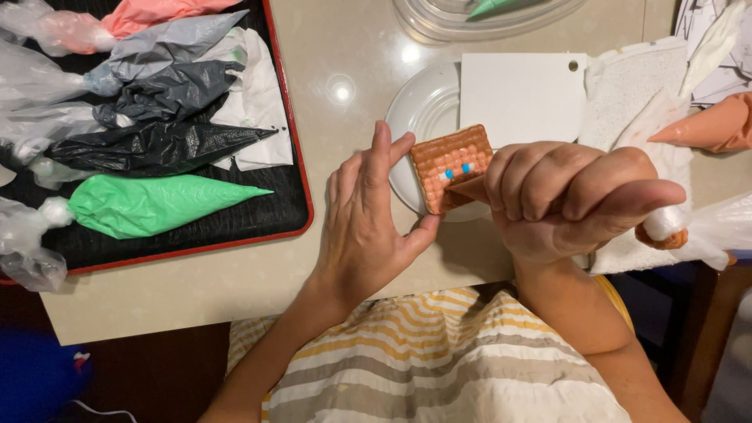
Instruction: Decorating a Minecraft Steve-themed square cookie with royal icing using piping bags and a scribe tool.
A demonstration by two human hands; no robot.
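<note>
- Pale, glossy worktop fills the view from above, with a striped yellow, grey and white garment along the near edge.
- On the left of it lies a black tray with a red rim, carrying a row of filled piping bags: a green one nearest, a black one above it, then a dark grey one, a light grey one and a pink one at the top.
- A white round plate stands at the middle of the worktop, and a white square card overlaps its right side.
- The square cookie rests on the plate's near part; it is covered in rows of orange-brown icing and bears two small blue marks near its middle.
- The left hand is spread, steadying the cookie at its left edge between thumb and fingertips.
- The right hand is clenched around an orange piping bag, whose tip touches the cookie's right part.
- Further right another orange piping bag lies on a white paper towel.
- A clear plastic lid sits at the top edge.
</note>
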